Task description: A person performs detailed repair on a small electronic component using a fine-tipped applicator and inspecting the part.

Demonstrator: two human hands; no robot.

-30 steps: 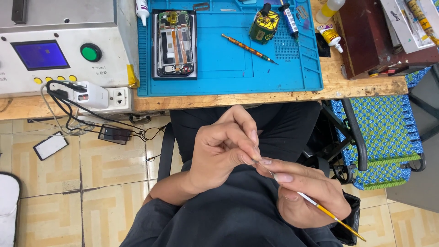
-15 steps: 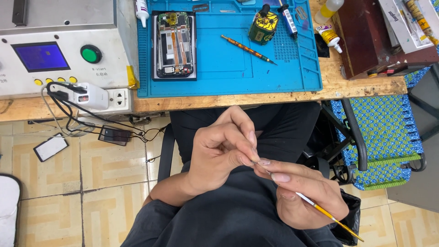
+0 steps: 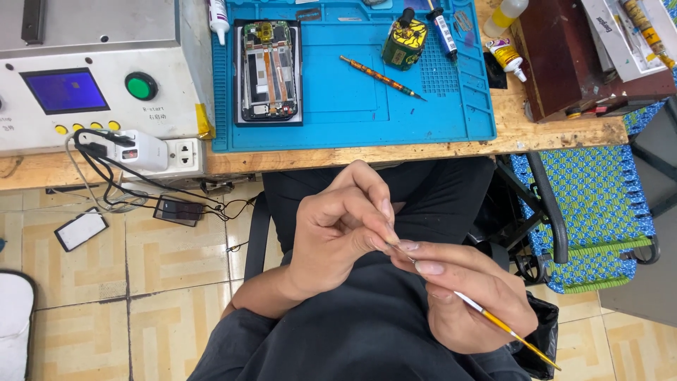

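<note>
- Our right hand [image 3: 472, 300] is curled around a thin brush [image 3: 504, 327] with a yellow-orange handle and a silver ferrule, the handle running out past the heel of the hand toward the lower right.
- Our left hand [image 3: 338, 236] is mostly closed, thumb and forefinger pinched together at the brush's tip, where the two hands meet; whether anything small sits between those fingertips, we cannot tell.
- Both hands are held over our lap, above dark trousers and a dark shirt, just below the edge of the wooden workbench [image 3: 550, 130].
- On the bench lies a blue repair mat [image 3: 338, 106], and on its left part an opened smartphone [image 3: 268, 70] with its internals showing.
- Further right on the mat rests an orange-patterned precision screwdriver [image 3: 381, 76], beside a small yellow-and-black bottle [image 3: 404, 41].
- At the mat's left stands a grey machine [image 3: 92, 77] with a blue screen and a green button; a white plug adapter [image 3: 137, 148] with black cables hangs from its front.
- To our right is a chair with blue-green woven webbing [image 3: 589, 204].
</note>
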